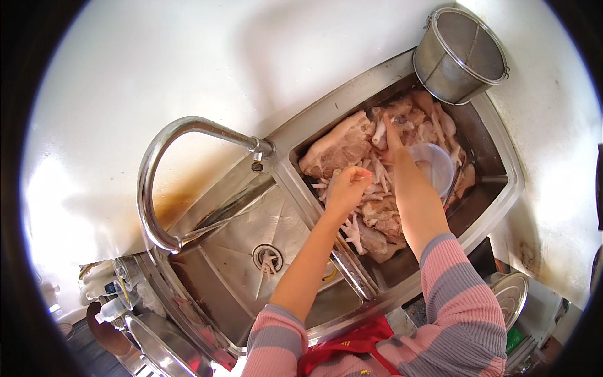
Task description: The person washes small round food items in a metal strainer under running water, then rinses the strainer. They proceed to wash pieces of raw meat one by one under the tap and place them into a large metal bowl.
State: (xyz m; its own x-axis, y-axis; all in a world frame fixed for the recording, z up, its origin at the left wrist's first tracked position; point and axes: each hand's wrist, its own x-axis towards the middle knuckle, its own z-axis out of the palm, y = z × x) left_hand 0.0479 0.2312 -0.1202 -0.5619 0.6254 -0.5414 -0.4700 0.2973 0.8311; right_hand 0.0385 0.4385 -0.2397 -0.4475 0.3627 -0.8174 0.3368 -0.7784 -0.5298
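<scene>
Raw meat and chicken feet fill the right basin of a steel sink. My left hand (349, 183) is over the chicken feet (353, 232), its fingers curled together; whether it pinches something small cannot be told. My right hand (390, 141) reaches into the pile beside a pale piece of poultry (379, 133), its grip partly hidden by the wrist. A large slab of raw meat with skin (338, 143) lies left of it, along the basin's back. Right of my right forearm, a clear plastic bowl (440, 165) rests among the pieces.
A curved steel faucet (146, 181) arches over the left side. In the left basin (278, 214), a chicken foot (268, 265) lies at the drain. A steel strainer bucket (435, 70) stands on the back right corner. Metal bowls (162, 346) sit lower left.
</scene>
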